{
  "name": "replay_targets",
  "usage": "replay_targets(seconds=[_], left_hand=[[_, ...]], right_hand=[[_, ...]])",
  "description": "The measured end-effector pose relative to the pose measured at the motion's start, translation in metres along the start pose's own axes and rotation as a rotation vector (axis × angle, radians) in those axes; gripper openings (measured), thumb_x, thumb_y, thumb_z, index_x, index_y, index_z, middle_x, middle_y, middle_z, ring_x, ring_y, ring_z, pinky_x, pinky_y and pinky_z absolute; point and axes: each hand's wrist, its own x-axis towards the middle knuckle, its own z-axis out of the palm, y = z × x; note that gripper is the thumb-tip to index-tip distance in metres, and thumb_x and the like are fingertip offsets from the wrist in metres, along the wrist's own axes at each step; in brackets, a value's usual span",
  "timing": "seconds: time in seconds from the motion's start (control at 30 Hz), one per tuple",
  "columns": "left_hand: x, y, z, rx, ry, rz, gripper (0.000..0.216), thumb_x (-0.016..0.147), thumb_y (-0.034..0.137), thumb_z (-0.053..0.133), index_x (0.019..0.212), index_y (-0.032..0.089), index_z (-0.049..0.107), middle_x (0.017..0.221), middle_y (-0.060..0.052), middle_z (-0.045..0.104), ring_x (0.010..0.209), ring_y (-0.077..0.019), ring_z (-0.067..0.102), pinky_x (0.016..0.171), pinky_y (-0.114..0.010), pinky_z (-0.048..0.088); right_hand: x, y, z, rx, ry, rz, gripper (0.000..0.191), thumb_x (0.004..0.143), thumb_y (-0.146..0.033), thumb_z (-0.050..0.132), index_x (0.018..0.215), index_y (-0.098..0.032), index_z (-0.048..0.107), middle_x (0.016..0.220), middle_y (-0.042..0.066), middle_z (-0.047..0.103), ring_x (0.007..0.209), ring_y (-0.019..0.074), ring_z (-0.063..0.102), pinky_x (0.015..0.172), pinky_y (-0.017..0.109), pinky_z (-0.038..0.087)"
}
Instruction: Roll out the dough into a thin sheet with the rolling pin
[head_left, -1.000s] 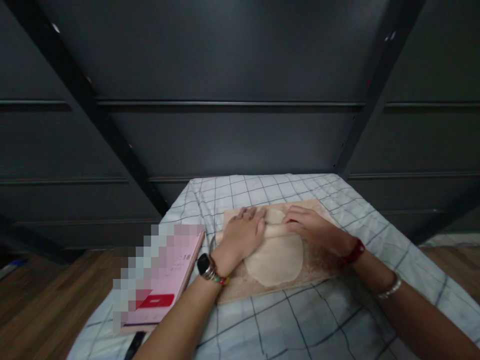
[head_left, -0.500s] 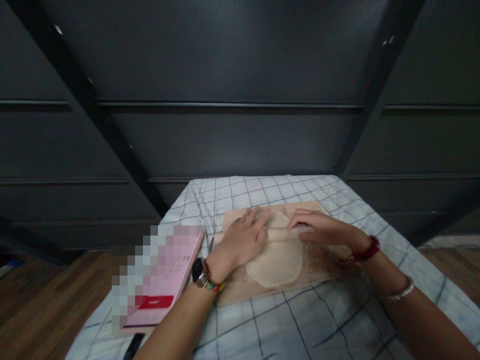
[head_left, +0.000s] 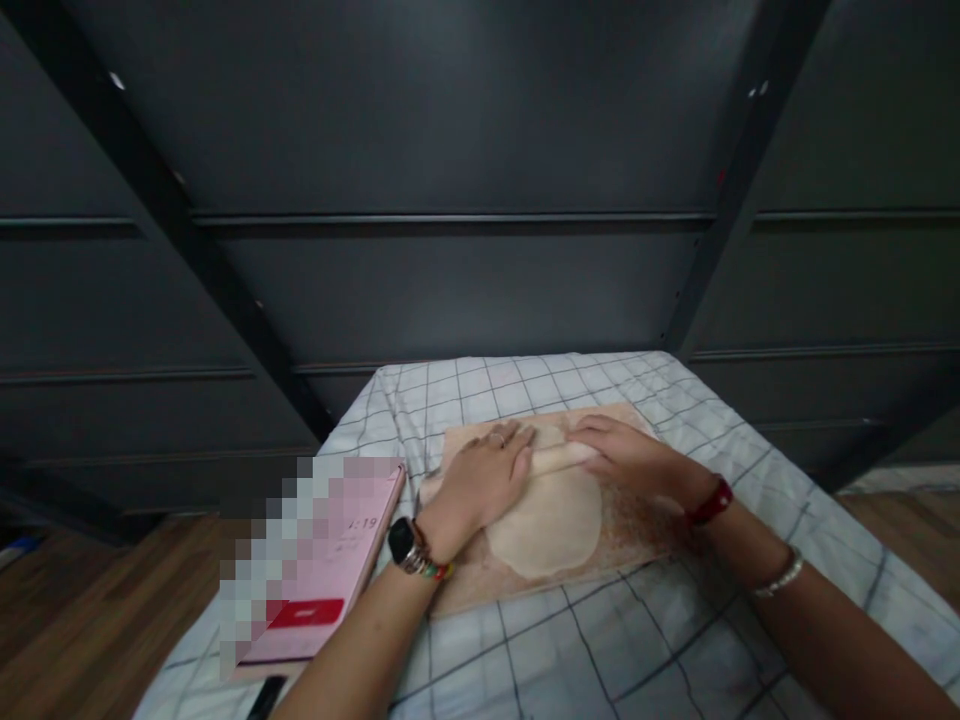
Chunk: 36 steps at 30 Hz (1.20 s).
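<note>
A flat round sheet of pale dough (head_left: pixel 546 525) lies on a wooden board (head_left: pixel 480 585) on a checked cloth. A pale rolling pin (head_left: pixel 556 459) lies across the dough's far part. My left hand (head_left: pixel 480 480) presses flat on the pin's left end, fingers stretched out; a ring, a watch and beaded bands show on that arm. My right hand (head_left: pixel 630 457) rests palm-down on the pin's right end, fingers extended, with a red band at the wrist.
A pink tablet-like device (head_left: pixel 315 565) with a red button lies left of the board, partly blurred. A dark object (head_left: pixel 264 697) pokes out below it. The checked cloth (head_left: pixel 570 650) covers the table; dark panelled walls stand behind, with wooden floor on both sides.
Both hands moved slightly with the rolling pin over the dough, the right hand going right and coming back. The dough sheet stays in place on the board.
</note>
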Motion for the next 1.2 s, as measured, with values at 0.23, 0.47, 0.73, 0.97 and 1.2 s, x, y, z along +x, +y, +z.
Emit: replay_targets(seconds=[0.23, 0.47, 0.73, 0.97, 1.2], left_hand=[[-0.006, -0.028, -0.011, -0.063, -0.019, 0.018, 0.036, 0.094, 0.035, 0.045, 0.121, 0.016, 0.059, 0.118, -0.011, 0.06, 0.107, -0.0224, 0.059, 0.093, -0.035, 0.046], [-0.019, -0.025, -0.011, -0.103, -0.037, 0.051, 0.024, 0.09, 0.016, 0.047, 0.103, 0.016, 0.067, 0.111, -0.01, 0.064, 0.105, -0.0203, 0.06, 0.094, -0.032, 0.046], [-0.015, -0.013, -0.008, 0.052, -0.049, -0.1, 0.048, 0.1, 0.033, 0.025, 0.131, 0.01, 0.053, 0.131, -0.016, 0.057, 0.123, -0.0268, 0.051, 0.106, -0.044, 0.036], [-0.024, -0.013, -0.004, 0.026, -0.142, -0.133, 0.056, 0.099, 0.041, 0.027, 0.148, 0.014, 0.032, 0.154, -0.012, 0.026, 0.143, -0.0309, 0.017, 0.113, -0.046, 0.024], [-0.019, -0.007, -0.006, 0.016, -0.094, -0.114, 0.056, 0.099, 0.039, 0.022, 0.144, 0.01, 0.037, 0.151, -0.015, 0.032, 0.141, -0.0278, 0.026, 0.113, -0.044, 0.024]], right_hand=[[0.005, 0.002, 0.0, -0.046, 0.013, 0.052, 0.025, 0.091, -0.023, 0.051, 0.11, -0.013, 0.064, 0.111, 0.012, 0.065, 0.108, 0.0227, 0.057, 0.096, 0.039, 0.045], [-0.005, -0.003, -0.012, -0.026, 0.016, 0.003, 0.021, 0.089, -0.016, 0.048, 0.091, -0.017, 0.069, 0.096, 0.006, 0.069, 0.093, 0.0188, 0.061, 0.086, 0.032, 0.048], [-0.001, 0.008, -0.006, -0.027, 0.078, 0.013, 0.023, 0.092, -0.02, 0.047, 0.097, -0.014, 0.07, 0.105, 0.01, 0.069, 0.099, 0.02, 0.062, 0.091, 0.034, 0.047], [-0.005, -0.001, -0.012, 0.019, -0.027, 0.038, 0.022, 0.087, -0.022, 0.058, 0.105, -0.014, 0.069, 0.109, 0.01, 0.069, 0.104, 0.0223, 0.061, 0.093, 0.035, 0.046], [-0.006, 0.003, -0.016, 0.064, -0.041, 0.003, 0.024, 0.09, -0.033, 0.054, 0.1, -0.019, 0.072, 0.106, 0.006, 0.071, 0.1, 0.0214, 0.063, 0.092, 0.034, 0.046]])
